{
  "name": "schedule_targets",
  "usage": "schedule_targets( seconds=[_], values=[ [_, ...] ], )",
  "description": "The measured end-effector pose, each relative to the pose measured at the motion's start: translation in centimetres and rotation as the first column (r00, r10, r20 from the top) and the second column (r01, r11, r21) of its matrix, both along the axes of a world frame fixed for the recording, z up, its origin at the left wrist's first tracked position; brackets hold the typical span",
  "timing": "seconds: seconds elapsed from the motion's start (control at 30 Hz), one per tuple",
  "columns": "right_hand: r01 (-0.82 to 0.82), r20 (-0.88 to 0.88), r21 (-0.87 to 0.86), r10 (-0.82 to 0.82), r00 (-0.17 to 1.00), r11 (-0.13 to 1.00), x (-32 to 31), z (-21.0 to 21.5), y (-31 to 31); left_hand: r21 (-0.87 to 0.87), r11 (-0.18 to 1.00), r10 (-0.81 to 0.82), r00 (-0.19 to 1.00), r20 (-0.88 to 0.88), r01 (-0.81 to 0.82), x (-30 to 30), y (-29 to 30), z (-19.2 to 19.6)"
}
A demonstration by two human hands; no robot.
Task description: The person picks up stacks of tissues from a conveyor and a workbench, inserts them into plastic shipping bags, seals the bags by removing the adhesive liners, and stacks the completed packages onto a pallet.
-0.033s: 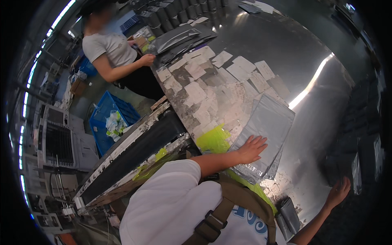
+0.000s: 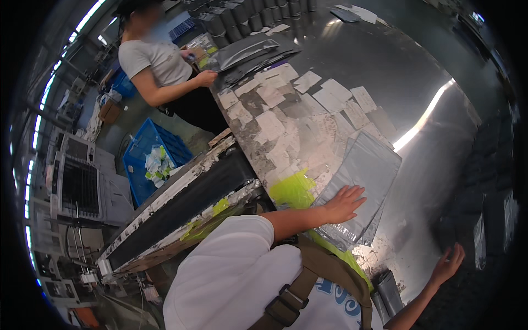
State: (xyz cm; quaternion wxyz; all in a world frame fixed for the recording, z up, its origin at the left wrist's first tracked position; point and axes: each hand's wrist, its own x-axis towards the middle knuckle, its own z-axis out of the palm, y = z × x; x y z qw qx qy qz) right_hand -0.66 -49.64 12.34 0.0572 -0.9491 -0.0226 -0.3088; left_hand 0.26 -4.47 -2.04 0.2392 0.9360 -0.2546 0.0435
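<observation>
A metal-topped table (image 2: 429,132) was spread across the centre and upper right of the frame. A black conveyor belt (image 2: 181,213) was set slanting from its edge toward the lower left. Dark stacked material (image 2: 472,212) was ranged along the right edge, and a blue crate (image 2: 169,142) was placed at left centre. Grey plastic bags (image 2: 368,168) were laid overlapping on the table, right of centre. On them the left hand (image 2: 344,204) was rested flat, fingers spread, nothing gripped. At lower right, the right hand (image 2: 448,265) was held near the dark stack, fingers loosely parted, nothing visibly grasped; whether contact was made could not be told.
</observation>
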Motion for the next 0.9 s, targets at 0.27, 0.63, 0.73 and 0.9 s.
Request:
schedule_targets(
  seconds=[0.27, 0.63, 0.73, 0.9],
  values=[
    [-0.387, -0.293, 0.423, 0.527, 0.798, 0.820, -6.2, -9.7, 23.8, -0.315, 0.898, 0.341, 0.938, 0.054, -0.309, -4.3, 11.0, 3.2],
    [0.094, -0.612, 0.606, 0.388, 0.690, 0.790, -7.5, -10.3, 27.8, -0.286, 0.888, 0.302, 0.926, -0.226, -0.359, -5.8, 10.0, 0.9],
    [0.155, -0.565, 0.650, 0.336, 0.754, 0.744, -8.2, -11.0, 28.1, -0.313, 0.887, 0.260, 0.928, -0.267, -0.339, -5.2, 10.4, 0.5],
    [0.374, -0.675, 0.515, 0.096, 0.732, 0.771, -4.6, -13.0, 27.9, -0.264, 0.901, 0.264, 0.918, -0.295, -0.344, -4.9, 9.2, 0.9]
  ],
)
